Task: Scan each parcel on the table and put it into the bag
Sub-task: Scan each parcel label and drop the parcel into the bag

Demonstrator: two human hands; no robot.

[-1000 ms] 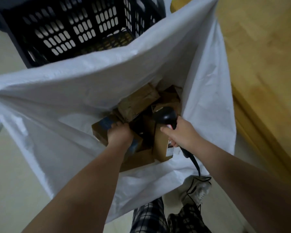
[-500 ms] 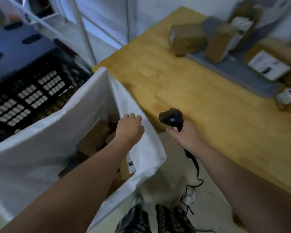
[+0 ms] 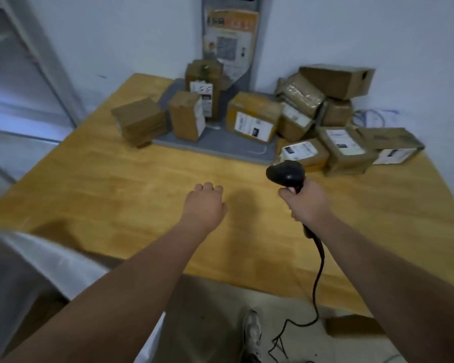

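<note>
Looking down over: a light wooden tabletop [image 3: 142, 184], its near half bare, white walls behind.
Room: pale metal frame [image 3: 45, 66] at left; beige floor below the table edge, one grey shoe [image 3: 252, 334] on it.
Back of table: a flat grey mat [image 3: 215, 142] with an upright grey panel carrying an orange printed poster [image 3: 230, 35].
Parcels: brown cardboard parcels [image 3: 252, 119], many with white labels, clustered at the far side, on the mat and piled toward the right wall; well apart from both hands.
Bag: white plastic bag [image 3: 53, 260], only its rim showing at lower left, beside the table edge.
Scanner: black handheld barcode scanner [image 3: 286, 174], handle roughly upright, head pointing left and away toward the parcels; black cable [image 3: 319, 271] trails down to the floor.
Right hand [image 3: 307, 203]: fingers wrapped round the scanner handle.
Left hand [image 3: 205, 203]: above the bare wood, fingers loosely curled, holding nothing.
</note>
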